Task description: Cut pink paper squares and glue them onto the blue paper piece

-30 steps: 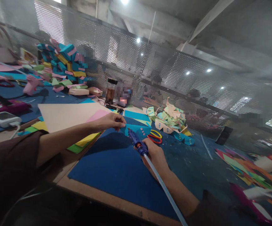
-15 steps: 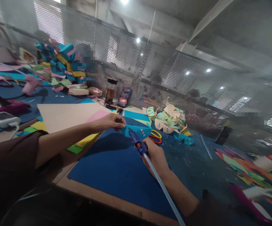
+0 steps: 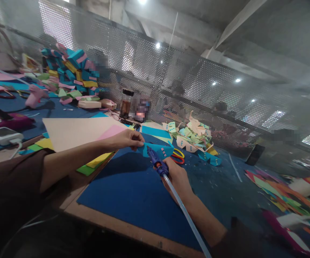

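My left hand [image 3: 132,139] pinches the left end of a folded blue paper piece [image 3: 167,152] that carries small pink squares. In my right hand [image 3: 178,177] is a dark blue glue gun [image 3: 156,160], its nozzle against or just in front of the paper; actual contact I cannot make out. A long clear glue stick [image 3: 187,215] trails from the gun's back toward me. Scissors [image 3: 178,155] with red and yellow handles lie just behind the right hand.
Folded paper boats [image 3: 196,134] are heaped behind the scissors. A large cream sheet [image 3: 74,130] lies to the left, with a lidded jar [image 3: 126,104] beyond it. Stacked paper blocks [image 3: 71,71] stand back left. Coloured strips [image 3: 286,190] and a phone [image 3: 255,154] are on the right.
Very little differs. The blue paper and the glue gun have shifted a touch to the right, with both hands keeping their hold.
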